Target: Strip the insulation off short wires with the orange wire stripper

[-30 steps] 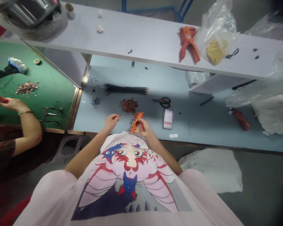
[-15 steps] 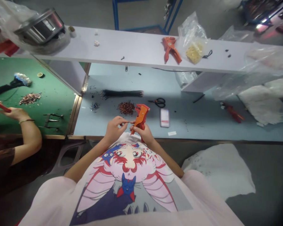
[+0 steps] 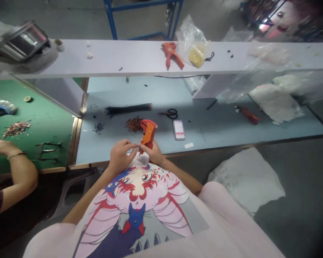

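Observation:
My right hand (image 3: 155, 153) is wrapped around an orange wire stripper (image 3: 149, 132), its head pointing away from me. Thumb and forefinger of my left hand (image 3: 121, 155) are pinched on a small thin piece, apparently a short wire, beside the stripper's handle. The fingertips of both hands almost meet there. Just behind the tool lies a heap of short reddish-brown wire pieces (image 3: 134, 124). Farther back a bundle of long black wires (image 3: 129, 109) rests on the blue table (image 3: 161, 93).
Black-handled scissors (image 3: 172, 114) and a phone (image 3: 179, 129) lie right of the heap. A red-handled tool (image 3: 249, 115) is farther right. The white shelf (image 3: 140, 59) carries another orange stripper (image 3: 172, 55) and a bag of yellow parts (image 3: 196, 55). A co-worker's arm (image 3: 21, 168) is at left.
The camera view has turned, so the scene sits farther left. My left fingers have come closer to my right thumb; the reddish piece seen sticking out between the hands is now barely visible.

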`<action>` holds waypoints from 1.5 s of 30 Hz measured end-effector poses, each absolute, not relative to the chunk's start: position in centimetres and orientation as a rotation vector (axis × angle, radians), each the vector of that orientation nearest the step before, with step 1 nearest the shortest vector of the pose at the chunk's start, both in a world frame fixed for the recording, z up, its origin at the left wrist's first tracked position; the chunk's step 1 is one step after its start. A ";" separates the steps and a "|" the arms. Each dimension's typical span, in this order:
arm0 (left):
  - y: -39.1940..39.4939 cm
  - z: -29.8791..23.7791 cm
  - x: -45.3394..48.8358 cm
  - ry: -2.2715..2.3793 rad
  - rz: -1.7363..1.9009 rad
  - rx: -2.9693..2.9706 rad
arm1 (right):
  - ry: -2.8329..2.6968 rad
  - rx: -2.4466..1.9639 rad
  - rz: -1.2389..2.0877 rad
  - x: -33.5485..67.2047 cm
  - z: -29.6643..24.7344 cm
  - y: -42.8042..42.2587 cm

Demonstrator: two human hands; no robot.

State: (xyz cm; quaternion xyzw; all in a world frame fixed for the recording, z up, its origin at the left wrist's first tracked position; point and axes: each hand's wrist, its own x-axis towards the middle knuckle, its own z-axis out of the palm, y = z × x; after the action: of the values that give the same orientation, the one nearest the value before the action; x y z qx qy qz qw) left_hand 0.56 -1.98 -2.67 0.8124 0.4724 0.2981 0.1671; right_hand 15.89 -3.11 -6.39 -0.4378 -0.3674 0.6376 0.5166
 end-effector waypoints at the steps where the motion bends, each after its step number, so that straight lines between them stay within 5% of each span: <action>1: -2.0 -2.6 0.6 1.328 0.836 2.327 | -0.893 -1.051 1.532 15.8 -6.3 -3.2; 6: -1.5 -1.8 0.0 1.381 0.800 2.358 | -1.082 -1.104 1.434 16.7 -7.1 -2.6; 11: 0.2 -0.5 -3.1 1.719 0.888 2.235 | -1.591 -1.666 1.034 19.6 -11.4 0.0; 15: 0.9 0.0 -6.0 1.865 1.018 2.051 | -1.800 -1.941 1.060 21.0 -15.9 1.1; 28: -1.2 -4.3 -6.3 1.951 0.993 1.485 | -2.396 -1.679 1.124 15.7 -19.5 6.3; 36: -1.1 -6.2 -6.7 2.180 1.012 1.428 | -2.413 -1.422 1.522 15.7 -18.8 6.2; 45: 1.1 -7.8 -5.4 1.872 1.217 1.118 | -2.130 -1.278 2.017 15.6 -16.5 3.5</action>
State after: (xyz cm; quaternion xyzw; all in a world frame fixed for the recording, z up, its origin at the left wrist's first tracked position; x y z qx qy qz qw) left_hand -5.43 1.05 -7.81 0.4248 0.7110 0.4624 0.3165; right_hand 15.64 3.48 -16.52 -0.3993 -0.6653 0.6302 -0.0291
